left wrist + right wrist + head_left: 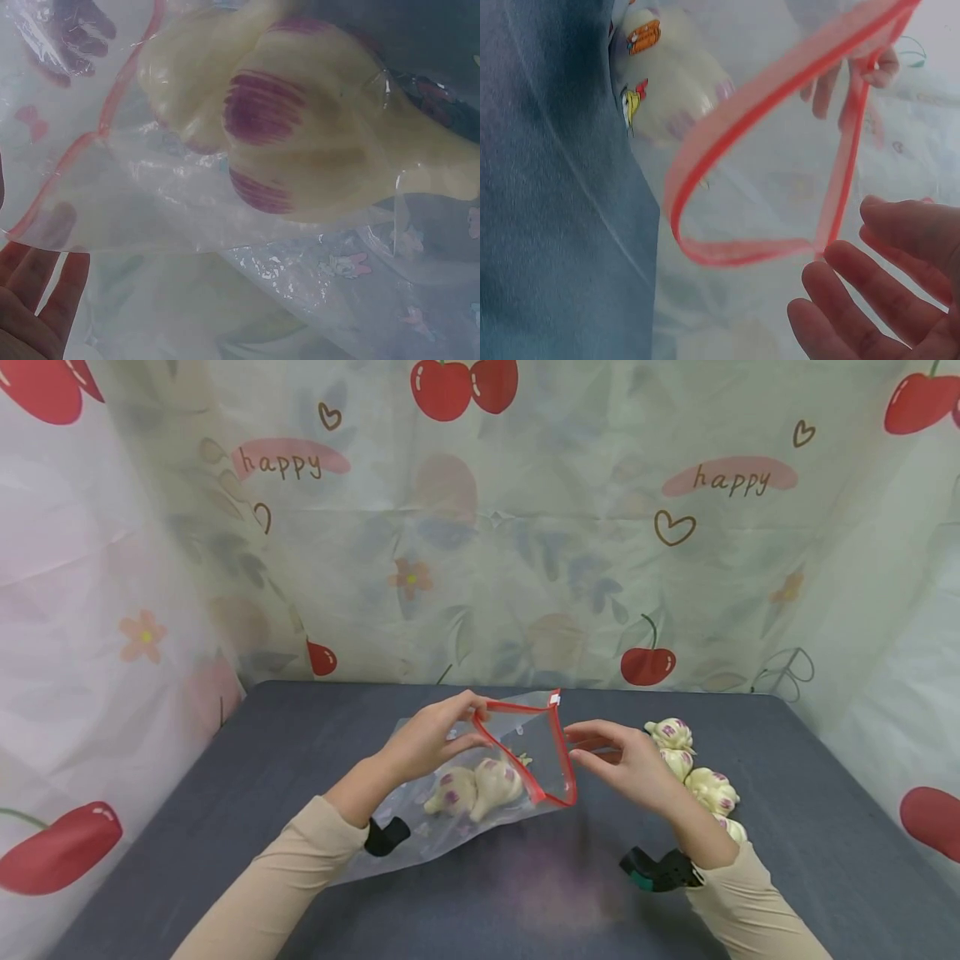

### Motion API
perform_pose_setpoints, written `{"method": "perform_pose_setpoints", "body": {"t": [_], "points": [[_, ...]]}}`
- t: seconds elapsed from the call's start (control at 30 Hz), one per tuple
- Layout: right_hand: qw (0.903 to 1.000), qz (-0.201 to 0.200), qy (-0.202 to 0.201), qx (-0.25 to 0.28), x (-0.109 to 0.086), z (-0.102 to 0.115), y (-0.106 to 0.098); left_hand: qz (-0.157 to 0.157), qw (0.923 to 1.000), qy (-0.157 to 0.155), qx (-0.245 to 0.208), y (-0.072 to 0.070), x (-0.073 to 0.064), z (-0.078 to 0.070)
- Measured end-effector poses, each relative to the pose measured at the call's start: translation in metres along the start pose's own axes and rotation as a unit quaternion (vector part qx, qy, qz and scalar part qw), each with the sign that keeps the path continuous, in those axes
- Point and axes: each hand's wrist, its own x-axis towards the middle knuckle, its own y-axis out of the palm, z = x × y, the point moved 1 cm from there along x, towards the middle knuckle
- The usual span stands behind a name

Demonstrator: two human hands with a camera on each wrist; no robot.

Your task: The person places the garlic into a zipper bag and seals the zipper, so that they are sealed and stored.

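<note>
Beige sleeves are flanking a clear bag over the dark surface, its red-edged mouth gaping rightward. Left hand is pinching that edge; right hand, holding nothing, is hovering just beside the opening, fingers loosely bent. Garlic bulbs are resting inside, while loose bulbs are sitting beside the right forearm. Limp and light, the film is probably slipping easily, so its red band is offering the surest hold; the bulbs are looking firm, suiting a grip around the body.

The bag gapes open for entry, but 2 garlic bulbs obstruct inside.
</note>
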Motion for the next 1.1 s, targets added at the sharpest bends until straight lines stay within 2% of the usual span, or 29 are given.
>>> {"method": "perform_pose_setpoints", "body": {"t": [0.27,0.5,0.9,1.1], "points": [[0.9992,-0.007,0.027,-0.028,-0.006,-0.006,-0.014,0.001,0.9999,-0.012,-0.001,0.0,-0.002,0.001],[0.9987,-0.004,0.028,-0.042,-0.013,-0.011,-0.028,0.002,0.9998,-0.017,-0.007,-0.001,-0.003,0.001],[0.9962,0.015,0.05,-0.069,-0.03,-0.026,-0.054,0.0,0.9998,-0.021,-0.005,-0.001,-0.005,0.003],[0.9938,0.043,0.069,-0.076,-0.039,-0.036,-0.067,0.001,0.9997,-0.025,-0.006,-0.001,-0.005,0.003]]}}
